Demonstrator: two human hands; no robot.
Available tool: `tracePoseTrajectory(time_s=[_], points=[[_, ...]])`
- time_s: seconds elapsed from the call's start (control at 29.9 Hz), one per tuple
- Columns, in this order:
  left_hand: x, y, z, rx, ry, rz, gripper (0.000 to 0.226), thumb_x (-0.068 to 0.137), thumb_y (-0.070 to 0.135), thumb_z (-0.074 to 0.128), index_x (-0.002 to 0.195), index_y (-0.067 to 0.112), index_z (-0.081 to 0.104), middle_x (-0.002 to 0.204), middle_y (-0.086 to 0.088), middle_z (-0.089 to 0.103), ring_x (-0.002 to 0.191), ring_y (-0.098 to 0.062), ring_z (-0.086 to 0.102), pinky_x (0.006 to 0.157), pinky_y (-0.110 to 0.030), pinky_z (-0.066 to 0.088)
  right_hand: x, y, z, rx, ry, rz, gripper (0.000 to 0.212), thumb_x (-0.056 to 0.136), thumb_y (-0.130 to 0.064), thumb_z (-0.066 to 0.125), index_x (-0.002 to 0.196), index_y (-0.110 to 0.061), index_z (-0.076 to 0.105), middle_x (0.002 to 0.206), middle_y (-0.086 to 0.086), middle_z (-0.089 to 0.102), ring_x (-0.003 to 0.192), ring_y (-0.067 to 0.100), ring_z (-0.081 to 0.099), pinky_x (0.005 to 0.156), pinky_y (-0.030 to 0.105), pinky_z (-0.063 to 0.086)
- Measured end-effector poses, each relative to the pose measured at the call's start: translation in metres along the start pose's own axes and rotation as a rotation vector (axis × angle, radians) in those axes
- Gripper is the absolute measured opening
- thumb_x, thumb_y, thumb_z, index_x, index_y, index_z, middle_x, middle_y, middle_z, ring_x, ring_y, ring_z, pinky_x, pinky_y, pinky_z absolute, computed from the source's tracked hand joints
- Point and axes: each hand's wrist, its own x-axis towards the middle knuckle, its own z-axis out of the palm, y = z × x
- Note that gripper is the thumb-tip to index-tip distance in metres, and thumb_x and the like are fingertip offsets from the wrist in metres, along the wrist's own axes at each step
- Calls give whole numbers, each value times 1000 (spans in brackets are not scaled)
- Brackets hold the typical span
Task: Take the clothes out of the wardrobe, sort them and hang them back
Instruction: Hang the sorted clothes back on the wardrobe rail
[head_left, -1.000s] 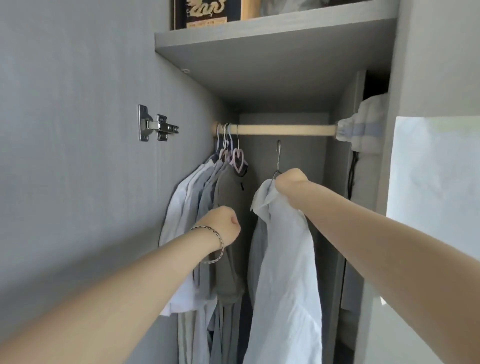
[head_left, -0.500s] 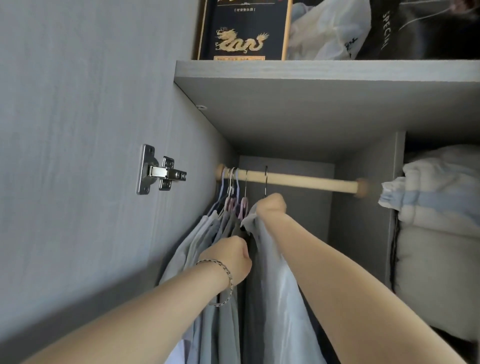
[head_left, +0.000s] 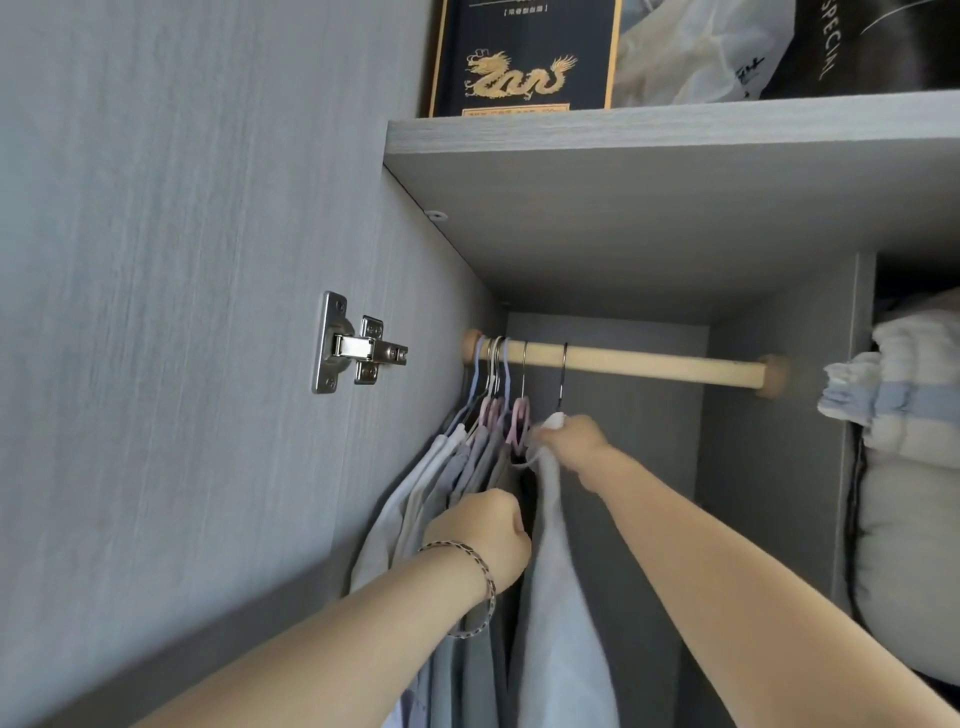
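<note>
Inside the wardrobe, the right hand (head_left: 574, 441) grips the collar of a pale blue shirt (head_left: 558, 597) whose hanger hook (head_left: 562, 376) sits on the wooden rail (head_left: 649, 364) near its left end, just right of 1 bunch of hung clothes (head_left: 467, 478) that the fisted left hand (head_left: 485, 530) holds.

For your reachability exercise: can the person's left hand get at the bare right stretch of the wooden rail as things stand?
Probably yes. The left hand is low among the hung shirts, and the wooden rail right of the last hook is bare, though the right arm crosses that path.

Grey wood-grain panel (head_left: 182, 260) w/ steel hinge (head_left: 353, 358); shelf (head_left: 675, 130) above, soft daylight.
</note>
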Motion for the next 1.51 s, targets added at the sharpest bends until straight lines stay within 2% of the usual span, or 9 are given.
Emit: tracePoseTrajectory(time_s=[0.07, 0.17, 0.44, 0.57, 0.74, 0.87, 0.94, 1.04, 1.51], points=[[-3, 4, 1, 10, 14, -16, 25, 92, 15, 40, 98, 16, 64, 97, 0, 68, 88, -19, 64, 79, -30, 53, -15, 11, 5, -68, -82, -68, 16, 92, -12, 51, 94, 2, 57, 86, 12, 54, 77, 20, 50, 73, 26, 36], [-13, 11, 8, 40, 37, -40, 23, 92, 17, 40, 94, 20, 63, 95, 2, 66, 87, -17, 63, 79, -30, 53, -41, 27, 0, -169, -158, -158, 35, 93, -14, 52, 60, -12, 37, 62, 5, 42, 62, 19, 46, 62, 27, 37], [-55, 31, 19, 153, 56, -84, 21, 91, 20, 39, 94, 15, 59, 94, -1, 65, 89, -21, 62, 72, -28, 48, -113, 67, -29, -180, -211, -95, 42, 99, -27, 38, 59, -16, 43, 65, 2, 51, 62, 18, 50, 58, 24, 40], [-84, 46, 28, 146, -181, -71, 16, 91, 22, 41, 86, 18, 56, 85, -2, 58, 76, -22, 54, 69, -26, 41, -165, 91, -52, -275, -375, 194, 27, 94, -11, 46, 67, -11, 49, 74, 3, 56, 53, 9, 50, 33, 11, 38], [-124, 64, 60, 30, -359, 50, 20, 87, 13, 41, 68, 14, 48, 78, -8, 64, 69, -24, 57, 64, -26, 43, -246, 124, -86, -300, -307, 350, 22, 91, -10, 51, 70, -14, 49, 92, 11, 61, 52, 8, 51, 34, 10, 41], [-166, 92, 93, 6, -486, 212, 20, 84, 9, 40, 72, 13, 56, 85, -12, 73, 71, -26, 68, 67, -27, 51, -318, 151, -113, -389, -300, 473, 23, 93, -13, 47, 71, -13, 51, 108, 14, 68, 60, 17, 56, 47, 15, 43], [-208, 127, 118, 0, -602, 345, 20, 84, 10, 40, 68, 16, 52, 82, -9, 72, 73, -26, 70, 70, -29, 53, -384, 174, -144, -447, -294, 605, 18, 93, -12, 41, 85, -7, 56, 95, 8, 66, 72, 21, 57, 55, 19, 39], [-275, 187, 155, -35, -738, 543, 15, 82, 14, 40, 74, 20, 52, 77, -4, 73, 71, -19, 71, 77, -30, 54, -486, 209, -193, -426, -165, 766, 16, 93, -8, 39, 95, -6, 55, 73, 2, 59, 58, 14, 52, 50, 18, 37], [-694, 480, 199, -85, -1014, 1407, 18, 86, 16, 42, 88, 20, 59, 97, -4, 67, 93, -25, 64, 81, -31, 50, -991, 243, -382, -467, 408, 1435, 26, 91, -13, 50, 112, -5, 63, 92, 9, 65, 58, 9, 51, 54, 17, 43]])
